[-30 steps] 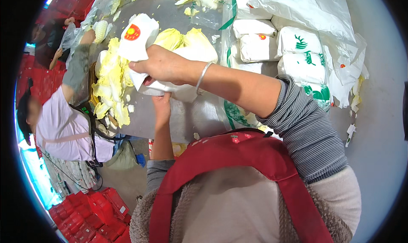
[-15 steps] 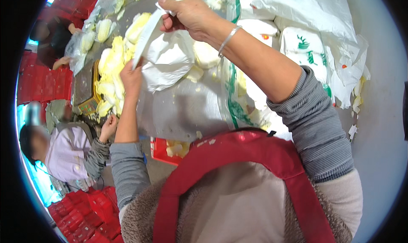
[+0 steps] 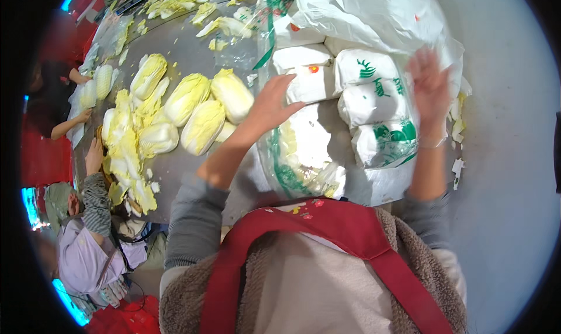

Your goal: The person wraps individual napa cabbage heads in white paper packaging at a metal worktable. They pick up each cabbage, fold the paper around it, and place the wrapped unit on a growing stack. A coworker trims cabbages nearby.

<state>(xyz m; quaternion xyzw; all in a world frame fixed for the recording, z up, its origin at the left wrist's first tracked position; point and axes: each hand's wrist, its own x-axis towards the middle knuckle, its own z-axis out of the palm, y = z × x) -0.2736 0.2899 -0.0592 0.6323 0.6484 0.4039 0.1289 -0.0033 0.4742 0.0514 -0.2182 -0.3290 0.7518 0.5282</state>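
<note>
My left hand (image 3: 272,103), thumb and fingers apart, is at the left edge of a white wrapped package (image 3: 309,82) with a red-and-yellow mark; whether it touches it is hard to tell. My right hand (image 3: 428,82), blurred with fingers open, is over the white plastic sheeting at the right of three white packages with green print (image 3: 372,102). The packages sit inside a clear, green-printed bag (image 3: 282,164). Left of my left hand lie several pale napa cabbages (image 3: 202,127) on the metal table (image 3: 196,185).
Torn yellow leaves (image 3: 125,144) and scraps litter the table's left and far side. At the left, one co-worker (image 3: 49,100) handles netted cabbages (image 3: 103,81); another (image 3: 99,255), in a lilac top, reaches toward the table edge. Red crates (image 3: 125,317) stand at lower left.
The white paper or bag that I held is out of my hands. Both hands have moved right to the wrapped packages and separated. The lilac-clad co-worker's arm has risen toward the leaves.
</note>
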